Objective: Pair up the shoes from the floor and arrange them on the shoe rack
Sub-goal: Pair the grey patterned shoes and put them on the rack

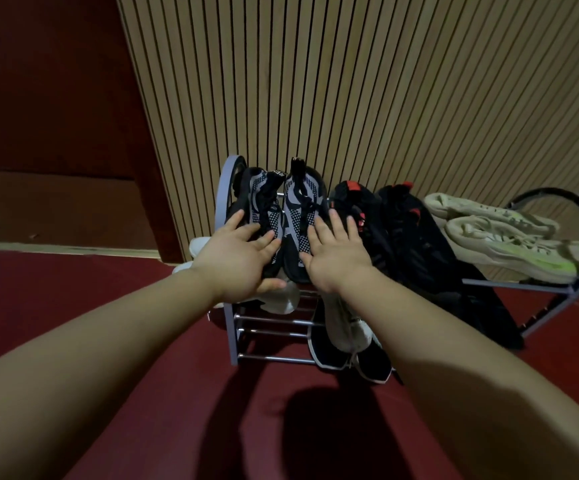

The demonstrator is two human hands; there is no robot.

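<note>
The grey and black shoes (281, 213) lie right in front of me, on the top shelf of the shoe rack (227, 188), at its left end. They sit side by side and touch each other. Each shoe runs long-ways away from me: toes near my hands, heels up by the striped wall (350, 81).

My left hand (243, 251) lies flat on the left shoe. My right hand (336, 254) lies flat on the right shoe. All the fingers are straight and spread out. They pinch nothing. Both hands are just as near, one hand for each shoe.

The shoes are soft knit, grey with black stripes and dots, with black laces and a black loop at each heel. They look squashy, so I think a soft push is enough.

Just beside them on the same shelf is a pair of black and red shoes (402, 223), then a pair of pale shoes (489, 233) with green on the bottom. Lower down I see a white shoe (281, 299) under my left hand.

I think this pair is in its place. If it needs a nudge, the push should go straight ahead, along the shoes, toward the wall.
</note>
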